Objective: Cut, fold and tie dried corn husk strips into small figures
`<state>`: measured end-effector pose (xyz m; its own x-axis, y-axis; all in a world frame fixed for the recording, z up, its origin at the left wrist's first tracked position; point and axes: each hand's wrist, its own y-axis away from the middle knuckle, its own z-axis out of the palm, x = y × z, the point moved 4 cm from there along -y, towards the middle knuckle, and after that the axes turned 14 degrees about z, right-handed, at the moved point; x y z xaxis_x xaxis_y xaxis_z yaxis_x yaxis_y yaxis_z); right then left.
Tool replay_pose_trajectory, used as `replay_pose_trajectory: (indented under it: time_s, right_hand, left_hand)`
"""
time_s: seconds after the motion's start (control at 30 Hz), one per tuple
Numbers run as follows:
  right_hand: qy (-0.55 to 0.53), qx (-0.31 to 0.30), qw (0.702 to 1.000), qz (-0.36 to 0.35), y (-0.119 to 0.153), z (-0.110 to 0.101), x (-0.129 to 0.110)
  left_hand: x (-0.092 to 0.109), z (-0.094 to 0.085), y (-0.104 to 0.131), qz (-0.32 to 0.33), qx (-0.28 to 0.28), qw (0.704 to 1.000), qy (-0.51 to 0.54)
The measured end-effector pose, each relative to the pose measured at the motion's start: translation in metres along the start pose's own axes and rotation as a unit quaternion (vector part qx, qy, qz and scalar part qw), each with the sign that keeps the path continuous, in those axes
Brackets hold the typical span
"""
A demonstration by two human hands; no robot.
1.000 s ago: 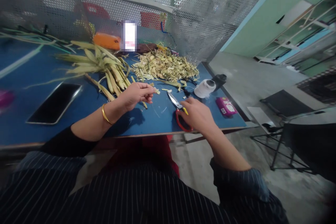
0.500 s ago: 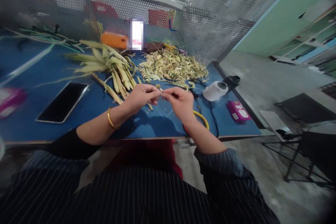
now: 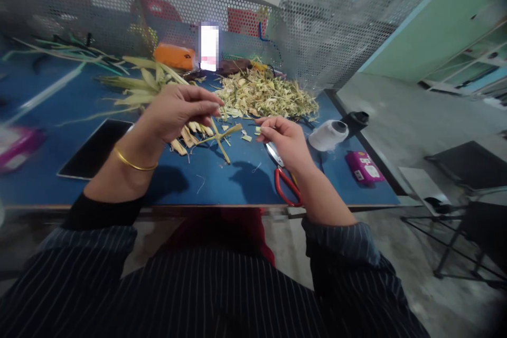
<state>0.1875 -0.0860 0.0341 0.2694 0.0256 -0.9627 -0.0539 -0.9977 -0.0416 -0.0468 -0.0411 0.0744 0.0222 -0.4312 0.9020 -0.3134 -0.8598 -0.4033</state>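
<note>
My left hand (image 3: 178, 107) is raised over the bundle of pale leaf stalks (image 3: 185, 142), thumb and fingertips pinched together; whatever they hold is too fine to make out. Lower and to the right, my right hand (image 3: 285, 142) pinches a small pale green leaf piece (image 3: 258, 130). Between the hands, a cross-shaped folded leaf strip (image 3: 218, 138) lies on the blue table. Small cut leaf bits (image 3: 246, 138) are beside it. Red-handled scissors (image 3: 278, 185) lie partly beneath my right hand. A short loose thread (image 3: 201, 184) rests near the front.
Behind the hands is a heap of leaf scraps (image 3: 273, 96). To the right stand a white thread cone (image 3: 328, 136), a black cone (image 3: 356, 123) and a purple packet (image 3: 363, 168). A dark phone (image 3: 95, 149) lies left. A perforated metal screen (image 3: 317, 37) borders the back.
My hands were together at the fingertips and have parted. The left rose up and to the left; the right shifted slightly right. The leaf cross and scissors now show between and below them.
</note>
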Motion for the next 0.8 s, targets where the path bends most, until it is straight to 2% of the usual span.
replay_pose_trajectory:
  time_s: [0.07, 0.13, 0.2, 0.33, 0.43, 0.53, 0.63, 0.73, 0.8]
  right_hand:
    - [0.047, -0.004, 0.999, -0.016, -0.009, 0.005, -0.002]
    - [0.105, -0.041, 0.993, -0.044, -0.018, 0.017, -0.003]
    - [0.147, -0.084, 0.984, -0.063, -0.027, 0.034, -0.001]
    - [0.171, -0.116, 0.974, -0.089, -0.036, 0.062, 0.009]
    - [0.150, -0.090, 0.981, -0.081, -0.039, 0.066, 0.017]
    - [0.089, -0.043, 0.994, -0.052, -0.043, 0.050, 0.018]
    - [0.008, -0.018, 0.999, -0.034, -0.045, 0.028, 0.015]
    - [-0.034, 0.005, 0.999, -0.038, -0.046, 0.010, 0.011]
    - [-0.033, 0.026, 0.998, -0.051, -0.045, 0.002, 0.008]
  left_hand:
    - [0.006, -0.020, -0.006, 0.057, 0.069, 0.995, -0.041]
    - [0.006, -0.035, -0.010, 0.095, 0.139, 0.981, -0.095]
    - [-0.002, -0.044, -0.012, 0.116, 0.177, 0.968, -0.137]
    - [-0.038, -0.045, -0.014, 0.036, 0.126, 0.966, -0.222]
    - [-0.060, -0.041, -0.015, 0.018, 0.051, 0.960, -0.276]
    - [-0.071, -0.037, -0.016, 0.020, 0.011, 0.953, -0.302]
    - [-0.078, -0.029, -0.016, -0.004, -0.062, 0.944, -0.324]
    - [-0.080, -0.020, -0.015, -0.022, -0.135, 0.930, -0.342]
    - [-0.077, -0.015, -0.015, -0.007, -0.156, 0.921, -0.358]
